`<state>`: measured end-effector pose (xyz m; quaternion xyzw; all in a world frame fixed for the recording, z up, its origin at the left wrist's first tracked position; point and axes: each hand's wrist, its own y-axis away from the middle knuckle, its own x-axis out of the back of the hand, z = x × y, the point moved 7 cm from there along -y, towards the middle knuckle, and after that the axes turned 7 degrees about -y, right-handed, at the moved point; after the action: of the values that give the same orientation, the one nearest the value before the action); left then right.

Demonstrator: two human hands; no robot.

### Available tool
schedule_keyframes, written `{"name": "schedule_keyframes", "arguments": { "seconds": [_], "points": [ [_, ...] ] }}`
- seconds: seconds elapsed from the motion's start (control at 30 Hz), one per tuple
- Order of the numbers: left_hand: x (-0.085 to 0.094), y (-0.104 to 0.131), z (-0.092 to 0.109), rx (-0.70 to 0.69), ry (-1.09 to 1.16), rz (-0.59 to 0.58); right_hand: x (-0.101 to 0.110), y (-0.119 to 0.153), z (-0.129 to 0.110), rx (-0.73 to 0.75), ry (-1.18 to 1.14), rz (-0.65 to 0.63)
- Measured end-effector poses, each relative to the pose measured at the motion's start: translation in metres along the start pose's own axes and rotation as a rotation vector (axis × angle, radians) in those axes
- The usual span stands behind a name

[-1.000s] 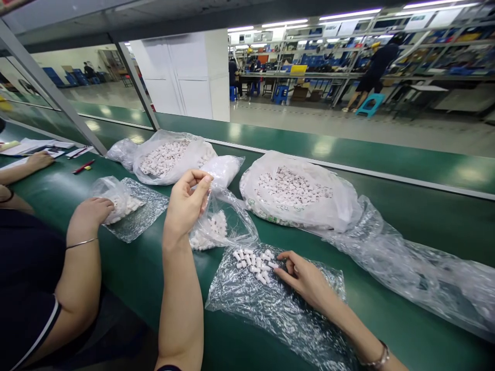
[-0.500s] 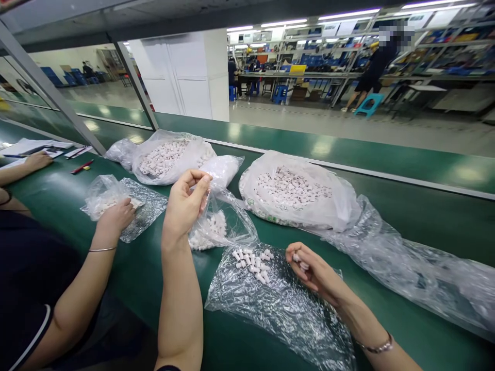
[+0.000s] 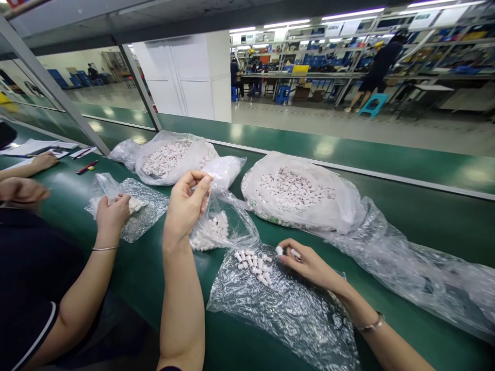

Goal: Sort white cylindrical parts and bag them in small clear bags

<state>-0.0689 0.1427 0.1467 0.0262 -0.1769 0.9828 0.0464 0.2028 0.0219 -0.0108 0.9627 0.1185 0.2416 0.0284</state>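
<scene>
My left hand (image 3: 189, 198) pinches the clear bag (image 3: 235, 219). My right hand (image 3: 301, 262) curls around white pieces (image 3: 296, 253), beside the loose pile (image 3: 254, 264) on crinkled plastic (image 3: 282, 314). Beneath is the green counter (image 3: 216, 337); ahead, beyond both hands, stand white cabinets (image 3: 185, 77) and cluttered shelves (image 3: 328, 49).

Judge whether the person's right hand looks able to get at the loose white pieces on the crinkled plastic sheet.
Probably yes: the right hand is close beside the loose white pieces, with nothing visible in between. The held pieces in its fingers might make picking up more awkward.
</scene>
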Motion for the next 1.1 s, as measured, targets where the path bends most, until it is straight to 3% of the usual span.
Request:
{"name": "schedule_keyframes", "arguments": {
  "seconds": [0.1,0.17,0.33,0.5,0.6,0.7,0.83,0.9,1.0,1.1],
  "points": [
    [-0.001,0.000,0.000,0.000,0.003,-0.003,0.003,0.010,0.011,-0.081,-0.557,0.053],
    [-0.002,0.000,0.001,-0.003,0.002,-0.008,0.002,0.014,0.014,-0.074,-0.752,0.094],
    [-0.003,0.001,0.001,0.000,0.011,-0.014,-0.015,0.009,0.008,-0.142,-0.521,0.006],
    [-0.002,0.000,0.000,0.000,0.016,-0.001,-0.026,-0.006,-0.011,0.000,0.112,0.025],
    [-0.001,0.000,0.000,0.000,0.013,-0.004,-0.032,-0.013,-0.013,0.042,0.234,-0.003],
    [-0.001,0.001,0.001,0.000,0.013,-0.006,-0.024,-0.013,-0.009,-0.002,0.066,0.008],
    [-0.001,0.000,0.001,0.000,0.023,-0.004,-0.014,-0.002,0.000,-0.125,-0.648,0.035],
    [-0.002,0.001,0.001,0.004,0.025,-0.006,-0.012,0.003,0.001,-0.137,-0.820,0.059],
    [-0.003,0.001,0.002,0.004,0.021,-0.012,-0.018,0.009,0.000,-0.184,-0.677,0.024],
    [-0.002,0.001,0.002,-0.002,0.015,-0.006,-0.024,0.012,-0.007,-0.113,-0.253,-0.011]
  ]
}}
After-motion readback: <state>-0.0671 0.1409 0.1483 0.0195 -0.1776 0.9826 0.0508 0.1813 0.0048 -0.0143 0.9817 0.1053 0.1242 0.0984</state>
